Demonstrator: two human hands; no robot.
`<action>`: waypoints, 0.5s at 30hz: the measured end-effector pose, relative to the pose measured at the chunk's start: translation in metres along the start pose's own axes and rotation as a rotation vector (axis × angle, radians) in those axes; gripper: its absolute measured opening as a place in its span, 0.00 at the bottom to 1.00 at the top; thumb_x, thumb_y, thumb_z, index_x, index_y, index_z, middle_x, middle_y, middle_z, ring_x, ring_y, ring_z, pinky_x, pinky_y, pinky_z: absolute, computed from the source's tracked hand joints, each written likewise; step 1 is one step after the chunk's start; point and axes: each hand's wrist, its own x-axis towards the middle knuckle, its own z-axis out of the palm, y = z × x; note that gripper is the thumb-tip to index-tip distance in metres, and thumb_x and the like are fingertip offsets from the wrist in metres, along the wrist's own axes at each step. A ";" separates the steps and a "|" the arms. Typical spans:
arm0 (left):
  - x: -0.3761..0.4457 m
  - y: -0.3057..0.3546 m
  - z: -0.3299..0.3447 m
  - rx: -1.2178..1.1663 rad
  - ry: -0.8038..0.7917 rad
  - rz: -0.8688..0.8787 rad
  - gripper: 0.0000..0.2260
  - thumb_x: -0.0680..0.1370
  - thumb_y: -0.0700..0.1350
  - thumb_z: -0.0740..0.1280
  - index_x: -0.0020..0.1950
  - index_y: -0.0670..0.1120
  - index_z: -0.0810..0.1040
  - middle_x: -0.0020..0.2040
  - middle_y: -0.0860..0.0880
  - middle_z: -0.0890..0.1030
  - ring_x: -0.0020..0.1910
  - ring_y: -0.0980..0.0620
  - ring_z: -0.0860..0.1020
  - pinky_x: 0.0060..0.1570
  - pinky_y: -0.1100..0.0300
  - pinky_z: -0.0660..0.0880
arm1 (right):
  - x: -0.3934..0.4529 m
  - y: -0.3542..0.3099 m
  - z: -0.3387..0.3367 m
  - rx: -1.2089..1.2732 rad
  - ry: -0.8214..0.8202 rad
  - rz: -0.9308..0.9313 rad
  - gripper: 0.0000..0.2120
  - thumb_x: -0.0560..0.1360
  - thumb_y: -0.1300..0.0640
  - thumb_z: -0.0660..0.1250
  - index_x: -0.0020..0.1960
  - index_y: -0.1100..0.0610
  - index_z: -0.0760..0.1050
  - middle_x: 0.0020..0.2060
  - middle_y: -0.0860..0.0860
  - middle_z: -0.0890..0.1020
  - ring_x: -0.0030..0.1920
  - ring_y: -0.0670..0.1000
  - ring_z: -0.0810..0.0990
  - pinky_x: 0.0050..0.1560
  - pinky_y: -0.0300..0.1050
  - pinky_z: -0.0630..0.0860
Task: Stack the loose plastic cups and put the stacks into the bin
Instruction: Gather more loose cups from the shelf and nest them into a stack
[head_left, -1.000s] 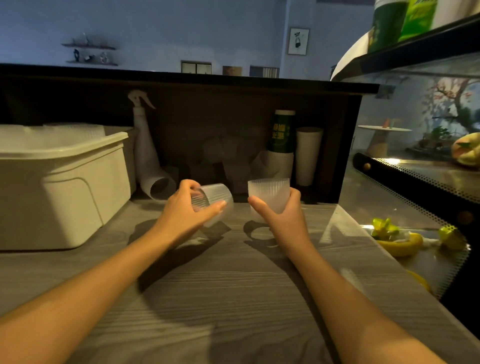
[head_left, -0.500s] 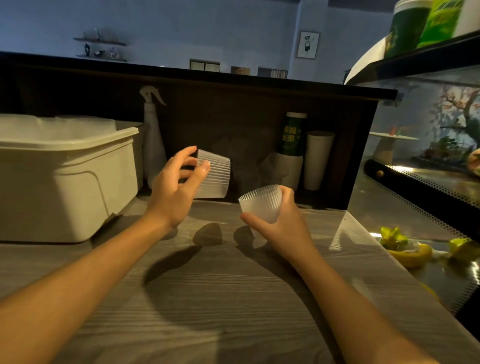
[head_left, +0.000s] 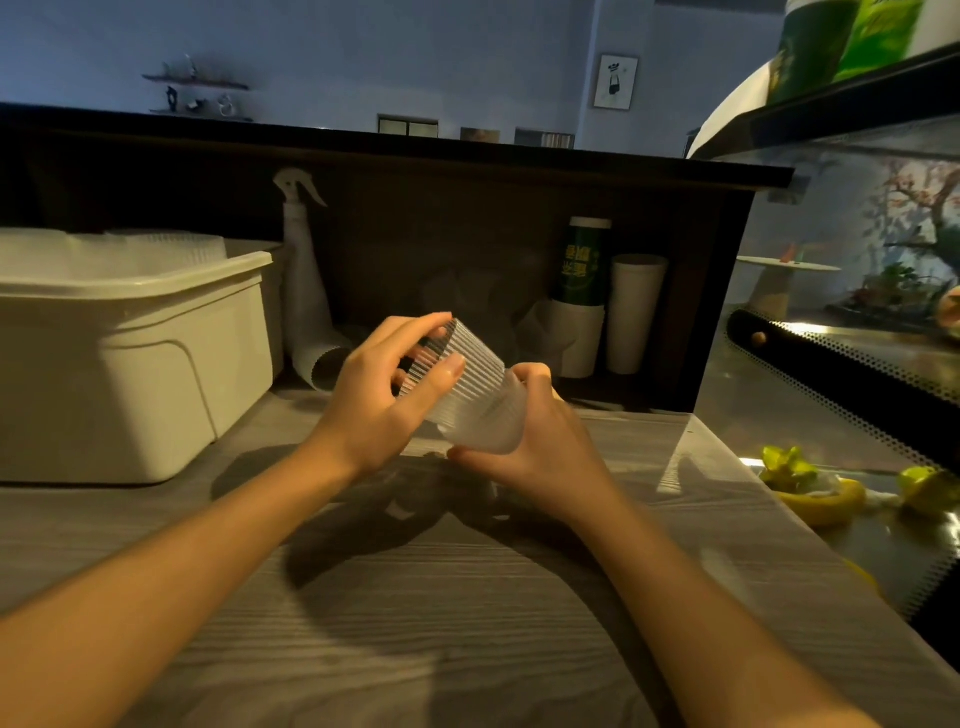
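Ribbed clear plastic makes both cups slippery, so we expect the upper cup (head_left: 457, 379) may jam askew or slip from the lower cup (head_left: 491, 434) if pressed in tilted. Our left hand (head_left: 382, 402) pinches the upper cup with curled fingers (head_left: 451, 364). Our right hand (head_left: 540, 441) cradles the lower cup above the counter (head_left: 467, 623), with the bin (head_left: 130, 364) well apart on the left.

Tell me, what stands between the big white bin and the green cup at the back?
In the head view, a white spray bottle stands between the bin and the green cup; past it the dark recess is too dim to read.
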 end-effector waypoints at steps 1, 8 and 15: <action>0.000 0.001 0.000 0.031 -0.020 0.027 0.28 0.76 0.62 0.61 0.72 0.51 0.71 0.63 0.54 0.74 0.60 0.61 0.74 0.53 0.71 0.73 | 0.000 0.000 0.000 0.007 -0.007 -0.006 0.41 0.66 0.40 0.77 0.68 0.47 0.56 0.58 0.43 0.68 0.57 0.44 0.70 0.54 0.46 0.78; -0.002 0.007 0.010 0.195 -0.188 0.106 0.29 0.76 0.67 0.57 0.74 0.54 0.68 0.65 0.60 0.69 0.63 0.66 0.69 0.59 0.68 0.69 | -0.003 -0.004 -0.004 0.094 -0.002 -0.005 0.42 0.65 0.42 0.78 0.70 0.47 0.58 0.61 0.44 0.69 0.58 0.44 0.71 0.53 0.47 0.79; -0.007 0.002 0.032 0.147 -0.339 -0.031 0.27 0.75 0.75 0.39 0.73 0.74 0.54 0.67 0.82 0.51 0.76 0.64 0.50 0.75 0.53 0.52 | -0.003 -0.003 -0.004 0.082 0.079 -0.011 0.40 0.64 0.43 0.78 0.68 0.46 0.59 0.60 0.45 0.70 0.57 0.46 0.73 0.52 0.49 0.79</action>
